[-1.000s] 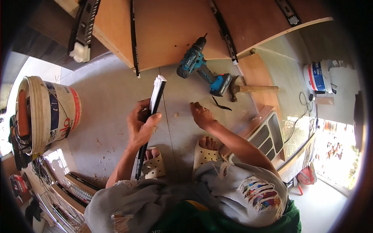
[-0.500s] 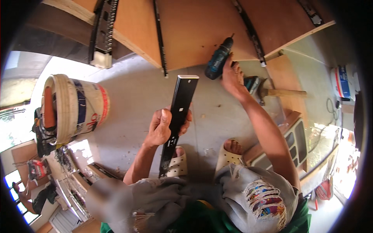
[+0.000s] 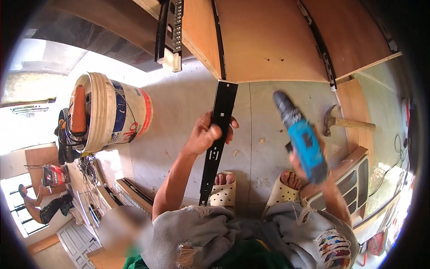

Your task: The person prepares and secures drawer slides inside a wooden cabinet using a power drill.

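My left hand (image 3: 202, 138) is closed around a long black drawer slide (image 3: 225, 101), its thumb across the face and fingertips curling round the far edge. The slide stands tilted, its upper end close to the lower edge of a wooden panel (image 3: 268, 45) and its lower end between my knees. A teal cordless drill (image 3: 308, 143) is gripped in my right hand (image 3: 299, 165), slightly blurred, its black chuck pointing up and left towards the panel. The drill's body hides part of that hand.
Other black slides (image 3: 323, 49) are fixed along the panels ahead, one with a white end block (image 3: 171, 60). A white bucket (image 3: 99, 112) with tools stands left. At right are a hammer (image 3: 351, 124) and a compartmented tray (image 3: 354, 179). Another person (image 3: 53, 208) is far left.
My right hand has lifted the drill from beside the panel and brought it nearer my body. The drawer slide stays in my left hand. The view has shifted, moving the scene rightward.
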A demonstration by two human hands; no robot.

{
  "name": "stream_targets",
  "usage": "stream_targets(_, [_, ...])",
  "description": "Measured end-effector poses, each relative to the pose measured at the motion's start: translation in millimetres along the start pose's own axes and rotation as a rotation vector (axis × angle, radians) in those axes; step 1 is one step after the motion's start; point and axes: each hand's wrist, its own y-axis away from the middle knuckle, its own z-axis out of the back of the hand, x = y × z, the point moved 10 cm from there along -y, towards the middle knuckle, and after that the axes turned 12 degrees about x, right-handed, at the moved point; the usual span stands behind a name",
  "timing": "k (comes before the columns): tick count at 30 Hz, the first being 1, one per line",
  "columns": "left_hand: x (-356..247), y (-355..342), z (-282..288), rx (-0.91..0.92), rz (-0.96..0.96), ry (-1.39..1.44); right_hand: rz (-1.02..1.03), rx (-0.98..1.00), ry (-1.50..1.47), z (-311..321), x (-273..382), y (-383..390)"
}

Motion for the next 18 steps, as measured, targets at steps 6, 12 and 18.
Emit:
stream_targets(6, [11, 0, 6, -0.158, 0.131, -0.049, -0.383, 0.141, -1.155, -83, 12, 42])
stream_targets(12, [11, 5, -3, -0.092, 0.225, -0.028, -0.336, 0.3, -0.845, -85, 19, 30])
stream_targets(18, [3, 4, -6, -0.091, 0.124, -0.093, -0.279, 0.275, -0.795, -77, 28, 20])
